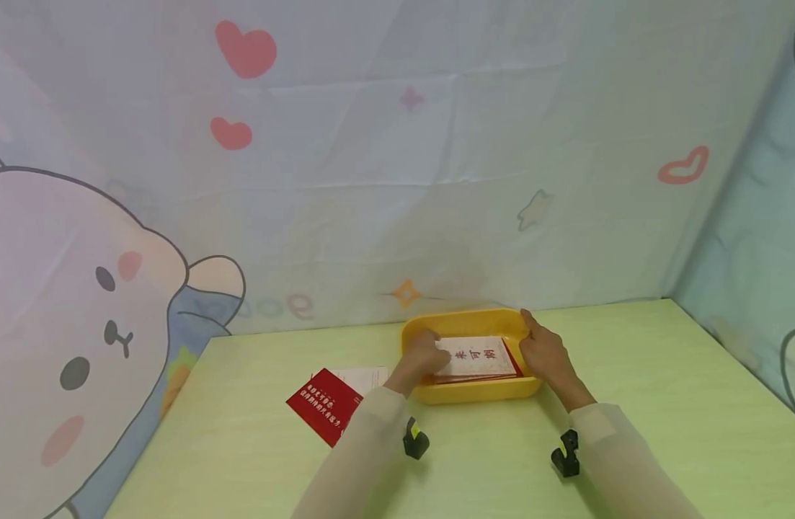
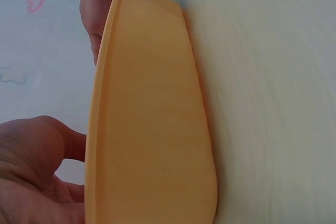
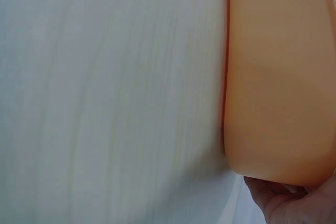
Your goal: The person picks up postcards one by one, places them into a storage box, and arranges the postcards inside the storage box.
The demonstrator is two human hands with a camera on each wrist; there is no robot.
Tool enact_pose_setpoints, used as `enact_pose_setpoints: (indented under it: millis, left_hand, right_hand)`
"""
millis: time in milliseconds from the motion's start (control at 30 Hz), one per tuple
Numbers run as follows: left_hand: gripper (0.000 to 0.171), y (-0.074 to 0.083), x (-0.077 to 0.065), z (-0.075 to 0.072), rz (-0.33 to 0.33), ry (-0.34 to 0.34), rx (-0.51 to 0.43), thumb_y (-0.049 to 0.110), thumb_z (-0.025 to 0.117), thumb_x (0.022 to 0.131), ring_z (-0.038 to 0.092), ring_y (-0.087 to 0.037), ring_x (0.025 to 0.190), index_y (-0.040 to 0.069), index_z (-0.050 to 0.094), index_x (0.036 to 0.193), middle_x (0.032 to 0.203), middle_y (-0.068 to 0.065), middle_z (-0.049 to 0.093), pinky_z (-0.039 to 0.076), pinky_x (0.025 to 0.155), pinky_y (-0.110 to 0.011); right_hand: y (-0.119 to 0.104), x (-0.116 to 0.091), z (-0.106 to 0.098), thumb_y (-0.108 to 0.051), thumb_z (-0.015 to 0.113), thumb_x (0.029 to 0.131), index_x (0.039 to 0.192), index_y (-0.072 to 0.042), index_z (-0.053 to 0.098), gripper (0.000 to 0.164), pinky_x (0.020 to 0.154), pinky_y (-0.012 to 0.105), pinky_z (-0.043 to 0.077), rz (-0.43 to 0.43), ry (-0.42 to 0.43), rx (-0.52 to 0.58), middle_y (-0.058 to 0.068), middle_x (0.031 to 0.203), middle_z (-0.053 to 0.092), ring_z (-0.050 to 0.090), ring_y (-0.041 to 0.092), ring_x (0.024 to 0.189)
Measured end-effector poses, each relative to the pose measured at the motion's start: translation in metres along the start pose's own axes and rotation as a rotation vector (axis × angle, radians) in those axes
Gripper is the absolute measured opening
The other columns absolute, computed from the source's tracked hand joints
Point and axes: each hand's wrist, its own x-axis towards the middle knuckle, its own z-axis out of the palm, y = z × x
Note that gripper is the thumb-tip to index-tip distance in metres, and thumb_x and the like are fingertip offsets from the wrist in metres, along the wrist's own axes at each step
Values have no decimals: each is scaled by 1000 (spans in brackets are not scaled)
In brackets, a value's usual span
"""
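A yellow plastic tray (image 1: 478,393) stands on the table near its back edge, holding a small stack of cards. The top card (image 1: 478,355) is white with red Chinese characters, and red edges show beneath it. My left hand (image 1: 423,353) reaches over the tray's front left into it and grips the left end of the cards; its fingertips are hidden behind the rim in the left wrist view. At the tray's right end, my right hand (image 1: 548,355) holds the rim, fingers also visible under the tray's end (image 3: 283,145) in the right wrist view.
Left of the tray, a red card (image 1: 324,405) with white writing overlaps a white card (image 1: 367,377) on the pale green table (image 1: 656,389). A printed cloth backdrop (image 1: 371,180) rises behind the table. Black clips (image 1: 415,438) sit by both wrists.
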Motion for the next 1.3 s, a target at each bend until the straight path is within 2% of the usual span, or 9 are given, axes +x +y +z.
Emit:
enact_pose_setpoints:
  millis: [133,333,433,600,767,867,967,1100,1300]
  left_hand:
    - [53,1,1,1,12,-11,26,6,61,81,52,-23,84,-6,52,132,111,-15,58,43,65,-25]
    - [49,2,1,1,-48,-48,59,15,63,87,52,-23,84,-3,53,132,104,-12,56,44,73,-28]
    - [44,2,1,1,-51,-68,41,16,62,88,49,-22,75,-5,53,126,96,-11,52,42,67,-28]
    - [30,1,2,2,-40,-84,65,13,59,88,44,-21,65,-3,51,113,91,-12,49,38,57,-28]
    - [38,2,0,2,-45,-83,76,11,59,86,46,-23,69,-3,49,120,104,-16,49,38,60,-29]
    - [33,1,0,2,-42,-80,78,11,60,86,47,-24,73,-3,51,115,102,-16,50,39,63,-30]
    - [27,1,0,2,-34,-81,82,12,61,85,46,-25,75,-1,51,106,99,-16,50,38,64,-30]
    - [30,0,-1,2,-9,-95,64,16,60,87,43,-24,71,-2,50,109,108,-19,51,36,62,-30]
    - [46,2,-1,3,46,-68,101,24,58,94,51,-26,86,-5,50,129,116,-17,56,47,79,-34]
  right_hand:
    - [1,1,0,-11,28,96,157,0,18,62,93,54,50,13,0,5,32,153,35,51,44,123]
    - [1,0,-1,-11,28,97,157,-1,17,62,90,51,51,22,-4,13,32,154,34,50,42,123]
    - [1,0,-1,-11,28,97,157,-1,18,62,89,49,52,20,0,3,32,153,34,52,41,120]
    - [2,2,-1,-11,28,96,156,0,19,62,69,36,48,11,7,11,32,153,34,51,39,110]
    - [3,2,0,-11,29,96,157,0,19,62,59,30,42,8,8,15,33,152,35,52,39,110]
    - [2,1,1,-11,29,96,156,0,19,62,63,33,45,13,11,11,33,152,36,52,39,110]
    - [1,1,1,-10,29,96,156,0,19,62,82,45,54,17,6,7,32,153,35,52,44,121]
    - [0,1,0,-11,28,96,156,1,18,62,106,59,43,15,3,-5,31,154,34,44,48,135]
    - [0,1,-1,-11,28,96,156,1,18,62,102,57,46,12,5,-7,32,153,34,49,46,129]
